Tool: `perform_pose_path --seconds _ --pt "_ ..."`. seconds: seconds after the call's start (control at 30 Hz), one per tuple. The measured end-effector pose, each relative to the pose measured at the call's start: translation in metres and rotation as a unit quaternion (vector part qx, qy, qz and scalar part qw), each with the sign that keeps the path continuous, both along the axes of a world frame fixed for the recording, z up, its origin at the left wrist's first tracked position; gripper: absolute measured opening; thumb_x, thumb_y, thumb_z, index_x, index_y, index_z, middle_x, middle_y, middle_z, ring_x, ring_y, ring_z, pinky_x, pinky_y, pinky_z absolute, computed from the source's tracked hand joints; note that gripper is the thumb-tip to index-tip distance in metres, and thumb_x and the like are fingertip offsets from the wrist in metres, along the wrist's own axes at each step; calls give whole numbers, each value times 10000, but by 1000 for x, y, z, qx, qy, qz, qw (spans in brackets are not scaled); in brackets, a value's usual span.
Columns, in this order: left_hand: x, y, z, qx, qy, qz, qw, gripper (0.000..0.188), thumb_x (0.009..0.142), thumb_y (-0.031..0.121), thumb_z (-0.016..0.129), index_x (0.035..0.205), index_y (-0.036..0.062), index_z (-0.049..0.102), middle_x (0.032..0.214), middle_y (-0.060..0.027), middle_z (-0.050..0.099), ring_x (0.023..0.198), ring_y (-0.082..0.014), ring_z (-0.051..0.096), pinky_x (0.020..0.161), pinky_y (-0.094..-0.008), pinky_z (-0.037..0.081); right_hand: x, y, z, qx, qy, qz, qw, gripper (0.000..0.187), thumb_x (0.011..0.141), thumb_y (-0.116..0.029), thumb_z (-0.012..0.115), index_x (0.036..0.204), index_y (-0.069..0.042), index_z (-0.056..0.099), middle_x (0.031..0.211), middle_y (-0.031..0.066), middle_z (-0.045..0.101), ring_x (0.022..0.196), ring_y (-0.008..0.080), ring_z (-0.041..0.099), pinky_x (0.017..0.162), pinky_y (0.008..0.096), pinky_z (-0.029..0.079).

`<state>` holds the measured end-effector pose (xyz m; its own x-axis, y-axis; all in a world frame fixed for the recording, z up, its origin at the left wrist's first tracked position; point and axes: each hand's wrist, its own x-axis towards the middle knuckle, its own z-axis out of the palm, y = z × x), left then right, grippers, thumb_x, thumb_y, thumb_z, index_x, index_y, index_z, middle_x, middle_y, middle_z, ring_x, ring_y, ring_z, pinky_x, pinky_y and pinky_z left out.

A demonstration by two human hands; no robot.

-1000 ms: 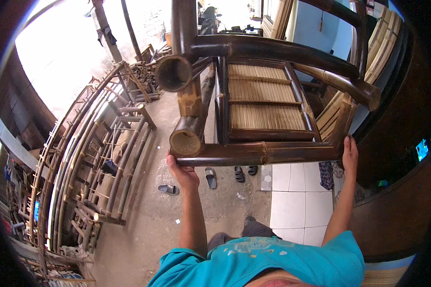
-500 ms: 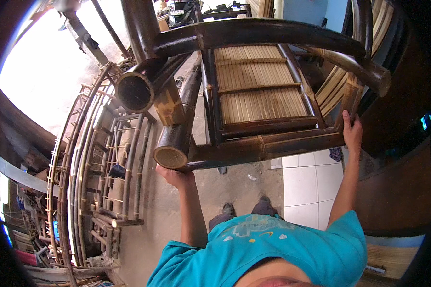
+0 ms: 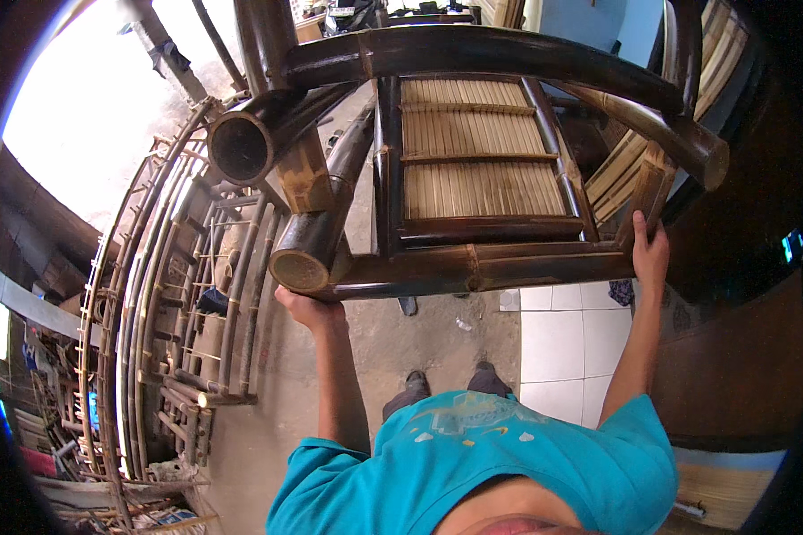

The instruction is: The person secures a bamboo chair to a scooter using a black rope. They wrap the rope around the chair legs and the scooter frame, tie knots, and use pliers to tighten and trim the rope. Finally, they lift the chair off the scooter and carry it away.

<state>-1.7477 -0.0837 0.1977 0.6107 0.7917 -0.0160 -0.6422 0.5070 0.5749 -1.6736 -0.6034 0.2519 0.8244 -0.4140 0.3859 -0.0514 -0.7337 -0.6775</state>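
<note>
I hold up a large dark-brown bamboo chair (image 3: 526, 267) in front of me, its thick round poles spanning most of the upper view. A panel of pale bamboo slats (image 3: 473, 192) is set inside its frame. Under the near left corner, beside a cut pole end, my left hand (image 3: 310, 308) is closed on the chair, with most of its fingers hidden behind the pole. At the near right corner my right hand (image 3: 651, 254) grips the frame, its thumb lying up along a short upright piece.
Bamboo frames and long poles (image 3: 227, 303) stand along the left side. White floor tiles (image 3: 549, 343) adjoin the grey concrete floor (image 3: 437, 343) on the right. Bundled bamboo strips (image 3: 620, 174) lean behind the chair, near a blue wall (image 3: 580, 27). A motorbike (image 3: 352, 18) stands at the far end.
The chair's near edge and both my hands sit slightly higher and farther left in view. The floor and the bamboo frames on the left have shifted a little. Both hands keep their hold.
</note>
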Motion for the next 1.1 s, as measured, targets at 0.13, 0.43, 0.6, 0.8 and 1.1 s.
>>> perform_pose_path --seconds 0.13,0.43,0.6,0.8,1.1 --pt "-2 9 5 -18 17 -12 1000 353 941 332 364 1042 42 538 1049 -90 584 975 -231 593 839 -395 510 3 5 1 16 -18 26 999 708 865 -599 563 1199 25 581 1188 207 618 1116 350 576 952 406 421" --pt "-7 33 -25 -85 21 -54 995 300 943 344 438 991 61 525 895 -68 589 843 -193 598 779 -354 492 8 6 -17 97 14 -47 994 822 845 -624 576 1325 37 485 1361 184 497 1272 298 446 1054 392 328" --pt "-15 41 -31 -60 1 -122 991 421 984 342 442 1232 3 469 1062 -96 564 980 -182 557 888 -319 451 -3 39 -19 155 -56 -93 982 781 870 -582 569 1344 31 469 1388 175 475 1281 289 440 1057 386 333" --pt "-17 65 -54 108 13 -212 971 482 1001 351 431 1325 -5 420 1174 -76 517 1047 -139 493 923 -268 398 -43 33 -109 134 -165 -258 942 607 931 -467 532 1313 3 504 1323 173 531 1181 301 529 969 391 417" --pt "16 140 -44 254 -49 -438 861 345 914 234 562 1170 29 455 1023 -55 491 936 -128 489 835 -282 421 -110 133 -383 582 -12 -326 745 302 890 -420 571 1004 -141 595 884 27 623 711 123 537 583 303 437"
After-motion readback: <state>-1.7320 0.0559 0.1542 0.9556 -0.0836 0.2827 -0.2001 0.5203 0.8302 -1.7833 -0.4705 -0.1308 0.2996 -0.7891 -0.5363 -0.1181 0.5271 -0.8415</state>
